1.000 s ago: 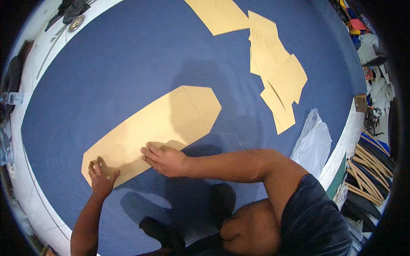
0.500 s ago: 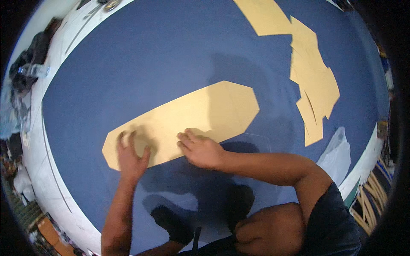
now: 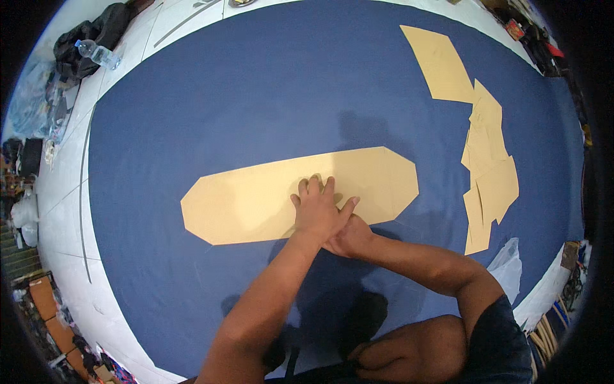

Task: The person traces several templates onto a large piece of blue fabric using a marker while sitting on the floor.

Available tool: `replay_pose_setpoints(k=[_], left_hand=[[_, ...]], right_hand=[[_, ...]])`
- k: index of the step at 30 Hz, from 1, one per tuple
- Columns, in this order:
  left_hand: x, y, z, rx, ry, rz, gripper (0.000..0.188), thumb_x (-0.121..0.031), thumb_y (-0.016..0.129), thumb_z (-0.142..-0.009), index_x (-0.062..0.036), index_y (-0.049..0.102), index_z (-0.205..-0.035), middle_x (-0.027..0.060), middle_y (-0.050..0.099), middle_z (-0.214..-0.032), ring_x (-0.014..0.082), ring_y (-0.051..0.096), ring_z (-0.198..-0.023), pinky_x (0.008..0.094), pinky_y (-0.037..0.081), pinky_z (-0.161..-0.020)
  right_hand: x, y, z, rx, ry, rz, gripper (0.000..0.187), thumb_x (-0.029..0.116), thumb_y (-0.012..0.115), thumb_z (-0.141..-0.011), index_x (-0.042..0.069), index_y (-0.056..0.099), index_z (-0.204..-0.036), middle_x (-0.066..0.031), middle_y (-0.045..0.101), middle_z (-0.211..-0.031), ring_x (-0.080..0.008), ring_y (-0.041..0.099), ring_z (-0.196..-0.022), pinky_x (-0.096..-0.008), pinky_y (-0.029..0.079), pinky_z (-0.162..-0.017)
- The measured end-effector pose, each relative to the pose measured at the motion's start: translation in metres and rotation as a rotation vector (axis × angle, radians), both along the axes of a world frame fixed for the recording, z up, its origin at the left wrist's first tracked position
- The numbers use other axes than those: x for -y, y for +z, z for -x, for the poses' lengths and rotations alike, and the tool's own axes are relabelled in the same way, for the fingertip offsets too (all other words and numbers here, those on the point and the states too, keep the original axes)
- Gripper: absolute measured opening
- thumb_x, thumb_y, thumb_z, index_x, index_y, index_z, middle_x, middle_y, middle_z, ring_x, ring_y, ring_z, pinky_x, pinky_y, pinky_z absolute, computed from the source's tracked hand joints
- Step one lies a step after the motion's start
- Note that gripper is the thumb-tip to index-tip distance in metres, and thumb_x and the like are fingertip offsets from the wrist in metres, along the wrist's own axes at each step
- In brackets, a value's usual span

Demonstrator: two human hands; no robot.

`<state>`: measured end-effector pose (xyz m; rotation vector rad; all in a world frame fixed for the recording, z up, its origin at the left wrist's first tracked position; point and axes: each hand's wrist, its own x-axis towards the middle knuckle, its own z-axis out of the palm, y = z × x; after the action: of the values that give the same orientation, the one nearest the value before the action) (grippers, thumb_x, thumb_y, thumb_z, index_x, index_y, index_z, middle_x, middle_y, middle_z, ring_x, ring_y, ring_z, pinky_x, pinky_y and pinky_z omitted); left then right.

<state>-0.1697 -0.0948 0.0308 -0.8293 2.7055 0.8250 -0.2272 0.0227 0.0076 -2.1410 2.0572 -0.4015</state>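
Note:
A long tan cardboard-like panel (image 3: 256,211) with cut-off corners lies flat on a large blue cloth (image 3: 256,115) in front of me. My left hand (image 3: 318,208) is open, its fingers spread on the middle of the panel near its close edge. Partly behind it, at that same edge, is my right hand (image 3: 350,238); its fingers are mostly hidden by the left hand, so I cannot see whether it holds anything. Faint pale lines show on the cloth beside the panel's right end.
Several overlapping tan pieces (image 3: 492,166) lie on the cloth at the right, below a separate tan piece (image 3: 441,67). A white plastic bag (image 3: 507,269) sits near the right edge. White floor tiles surround the cloth. At the far left is a water bottle (image 3: 98,54).
My left hand has moved right along the panel and now overlaps my right hand. The view has shifted, and the panel sits less tilted in the picture.

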Motion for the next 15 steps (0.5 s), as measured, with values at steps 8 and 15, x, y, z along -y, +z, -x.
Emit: replay_pose_setpoints(k=[8, 15], left_hand=[[0.001, -0.011, -0.005, -0.035, -0.066, 0.062, 0.076, -0.052, 0.069, -0.090, -0.0071, 0.051, -0.148, 0.0276, 0.047, -0.140, 0.0476, 0.040, -0.134, 0.0663, 0.037, -0.106], [-0.011, 0.002, -0.001, 0.078, -0.124, 0.147, 0.083, -0.052, 0.080, -0.080, -0.0151, 0.052, -0.148, 0.0235, 0.038, -0.148, 0.0469, 0.034, -0.139, 0.0708, 0.037, -0.106]], right_hand=[[-0.062, 0.023, 0.131, 0.337, -0.407, -0.030, 0.032, 0.026, 0.066, -0.087, 0.006, 0.065, -0.113, -0.0158, 0.066, -0.122, -0.0371, 0.058, -0.123, -0.0466, 0.053, -0.096], [0.062, -0.006, 0.121, 0.479, -0.313, 0.108, 0.037, 0.026, 0.041, -0.107, 0.000, 0.067, -0.112, -0.0179, 0.070, -0.108, -0.0364, 0.067, -0.099, -0.0465, 0.050, -0.091]])
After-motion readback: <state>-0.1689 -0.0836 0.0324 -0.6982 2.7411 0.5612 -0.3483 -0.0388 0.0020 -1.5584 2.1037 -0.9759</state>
